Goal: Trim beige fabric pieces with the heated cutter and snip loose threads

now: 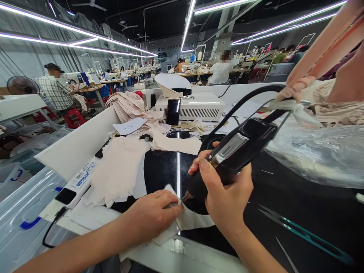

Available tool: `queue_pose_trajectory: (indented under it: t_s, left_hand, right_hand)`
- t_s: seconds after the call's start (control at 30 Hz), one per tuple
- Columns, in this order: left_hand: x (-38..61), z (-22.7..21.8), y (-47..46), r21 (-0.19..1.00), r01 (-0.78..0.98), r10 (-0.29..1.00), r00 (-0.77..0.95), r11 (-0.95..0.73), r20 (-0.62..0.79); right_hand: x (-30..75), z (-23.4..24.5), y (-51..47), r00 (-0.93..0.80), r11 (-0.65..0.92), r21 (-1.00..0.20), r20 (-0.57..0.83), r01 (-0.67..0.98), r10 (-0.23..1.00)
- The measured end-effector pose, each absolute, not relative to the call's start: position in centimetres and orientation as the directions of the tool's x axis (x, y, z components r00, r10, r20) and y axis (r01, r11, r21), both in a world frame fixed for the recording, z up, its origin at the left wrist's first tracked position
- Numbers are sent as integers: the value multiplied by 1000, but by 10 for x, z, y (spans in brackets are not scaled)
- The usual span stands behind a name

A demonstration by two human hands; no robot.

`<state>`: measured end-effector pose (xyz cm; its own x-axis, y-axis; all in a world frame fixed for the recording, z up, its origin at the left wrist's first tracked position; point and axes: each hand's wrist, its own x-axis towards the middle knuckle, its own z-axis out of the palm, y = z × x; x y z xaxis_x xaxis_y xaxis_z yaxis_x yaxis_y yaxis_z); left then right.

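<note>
My right hand is wrapped round a black corded hand tool with a silver metal lever along its side. The tool's lower end points down and left, close over a pale cream fabric piece near the table's front edge. Whether its tip touches the cloth I cannot tell. My left hand pinches the left end of that fabric, its fingers pressed together beside the tool tip. Part of the cloth is hidden behind both hands.
A stack of cream cut pieces lies left on the glossy black tabletop. Green-handled scissors and a clear plastic bag are at right. Behind stand a phone and a white vented machine. The tool's thick cable arches overhead.
</note>
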<state>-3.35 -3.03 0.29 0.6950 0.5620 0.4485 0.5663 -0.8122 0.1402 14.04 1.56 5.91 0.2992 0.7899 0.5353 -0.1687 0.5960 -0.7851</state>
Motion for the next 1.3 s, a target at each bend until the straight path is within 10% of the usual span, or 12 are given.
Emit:
queue_pose_trajectory:
  t_s: [1.3]
  left_hand:
    - [-6,1,-48,138,580,570,680,-803,462]
  right_hand:
    - [180,68,-14,428,580,-811,498,-78,754]
